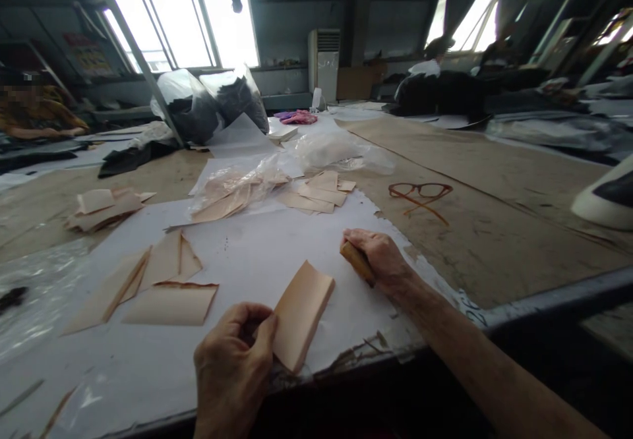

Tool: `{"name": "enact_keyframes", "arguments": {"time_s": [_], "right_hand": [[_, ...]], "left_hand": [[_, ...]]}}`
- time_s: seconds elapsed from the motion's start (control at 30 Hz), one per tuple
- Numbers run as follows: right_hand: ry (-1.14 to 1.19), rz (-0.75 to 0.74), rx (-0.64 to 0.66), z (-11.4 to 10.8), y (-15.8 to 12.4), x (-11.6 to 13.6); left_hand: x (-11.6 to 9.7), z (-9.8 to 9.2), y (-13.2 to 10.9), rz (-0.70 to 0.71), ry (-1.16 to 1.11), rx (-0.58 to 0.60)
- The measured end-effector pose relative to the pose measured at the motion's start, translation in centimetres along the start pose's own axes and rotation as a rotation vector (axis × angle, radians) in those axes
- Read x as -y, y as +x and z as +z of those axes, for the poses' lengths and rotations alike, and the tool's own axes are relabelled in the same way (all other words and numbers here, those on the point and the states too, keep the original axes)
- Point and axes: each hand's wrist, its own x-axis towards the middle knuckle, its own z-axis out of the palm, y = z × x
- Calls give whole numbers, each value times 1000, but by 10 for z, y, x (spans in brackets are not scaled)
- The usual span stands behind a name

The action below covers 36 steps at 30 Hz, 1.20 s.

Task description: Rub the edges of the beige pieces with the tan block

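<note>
My left hand (237, 353), at the lower middle, pinches the left edge of a beige rectangular stack (304, 314) that lies tilted near the table's front edge. To the right of the stack, my right hand (378, 258) is closed round a brownish-yellow block-like tool (357, 264), held just over the white paper (267, 248). The tool and the stack are apart. Left of my left hand lie several beige pieces (171, 304) with brown edges.
Brown-framed glasses (420, 192) lie on the brown table cover (475, 228). Clear plastic with beige pieces (232, 192) and loose beige pieces (321, 192) are further back. Another beige pile (109, 207) is at left. A person (42, 113) sits at the far left.
</note>
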Motion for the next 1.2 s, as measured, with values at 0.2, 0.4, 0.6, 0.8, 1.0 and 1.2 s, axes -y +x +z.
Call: {"name": "enact_keyframes", "arguments": {"time_s": [0.2, 0.4, 0.6, 0.8, 1.0, 1.2], "right_hand": [[-219, -18, 39, 6, -8, -1], [-310, -64, 25, 10, -11, 2], [-422, -130, 46, 16, -15, 4], [-512, -197, 86, 25, -21, 6], [-473, -163, 12, 24, -16, 5], [-492, -173, 30, 23, -19, 3]], "left_hand": [[6, 6, 0, 343, 309, -161], [8, 5, 0, 396, 555, -168], [7, 4, -2, 405, 613, -173], [9, 1, -1, 514, 601, -230], [25, -2, 6, 1185, 305, 21], [39, -1, 3, 1162, 228, 63]]}}
